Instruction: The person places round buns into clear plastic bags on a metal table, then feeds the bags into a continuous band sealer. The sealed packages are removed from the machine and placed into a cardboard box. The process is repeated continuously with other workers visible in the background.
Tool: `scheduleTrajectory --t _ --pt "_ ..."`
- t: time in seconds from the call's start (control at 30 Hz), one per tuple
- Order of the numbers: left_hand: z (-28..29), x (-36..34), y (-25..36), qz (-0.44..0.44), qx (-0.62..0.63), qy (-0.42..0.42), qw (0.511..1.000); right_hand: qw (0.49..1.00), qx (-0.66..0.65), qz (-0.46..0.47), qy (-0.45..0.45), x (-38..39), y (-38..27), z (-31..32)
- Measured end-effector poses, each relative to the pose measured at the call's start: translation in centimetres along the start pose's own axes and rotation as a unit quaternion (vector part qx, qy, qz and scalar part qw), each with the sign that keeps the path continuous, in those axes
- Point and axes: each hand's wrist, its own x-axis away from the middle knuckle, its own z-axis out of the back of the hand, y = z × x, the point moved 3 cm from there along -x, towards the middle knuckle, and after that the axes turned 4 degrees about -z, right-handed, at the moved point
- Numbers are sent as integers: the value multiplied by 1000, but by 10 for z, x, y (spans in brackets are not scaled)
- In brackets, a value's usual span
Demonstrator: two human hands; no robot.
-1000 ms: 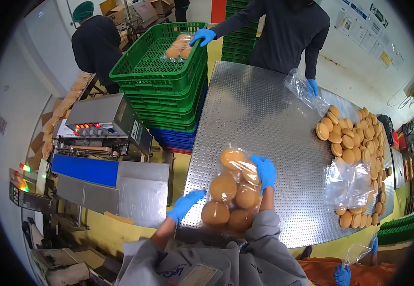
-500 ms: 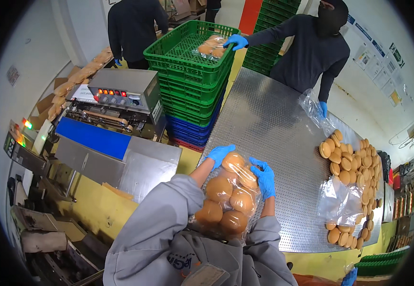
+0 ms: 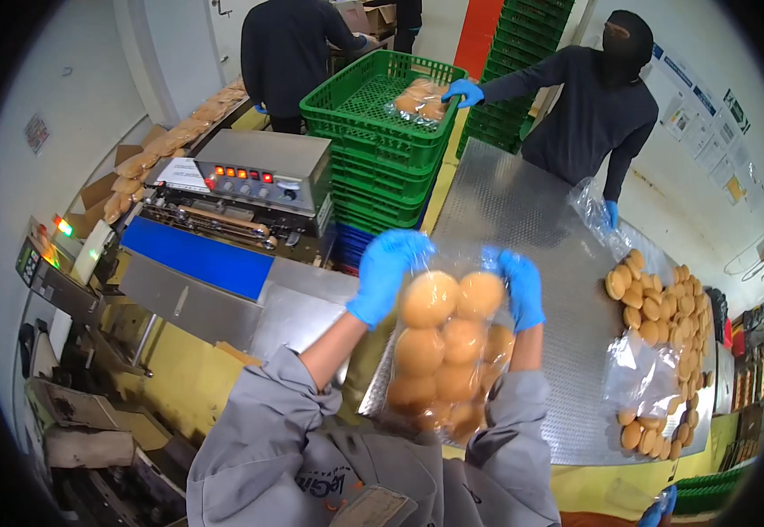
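A clear plastic bag of round golden buns (image 3: 439, 351) hangs upright in front of me, with several buns showing through the film. My left hand (image 3: 389, 274), in a blue glove, is closed on the upper left corner of the bag. Gripping the upper right corner is my right hand (image 3: 521, 288), gloved the same way. The bag's top edge is stretched between the two hands, above the near left edge of the metal table (image 3: 566, 378).
At right, loose buns (image 3: 663, 316) are piled beside empty clear bags (image 3: 641, 373). A sealing machine (image 3: 241, 189) with a blue belt (image 3: 197, 257) stands left. Stacked green crates (image 3: 373, 145) hold a bagged pack (image 3: 419, 101). Across the table, a co-worker (image 3: 588, 114) touches that pack.
Both hands have lifted the bag from low against me to a more upright hang. They now grip its top corners instead of cupping its upper sides. My view has shifted slightly left.
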Motion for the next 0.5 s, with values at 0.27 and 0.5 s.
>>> scheduleTrajectory --t 0.27,0.5 --pt "119 39 154 -132 -63 -31 989 980 14 192 -45 92 -97 -138" --pt "326 145 58 -32 -442 -140 886 942 296 152 -46 196 96 -241"
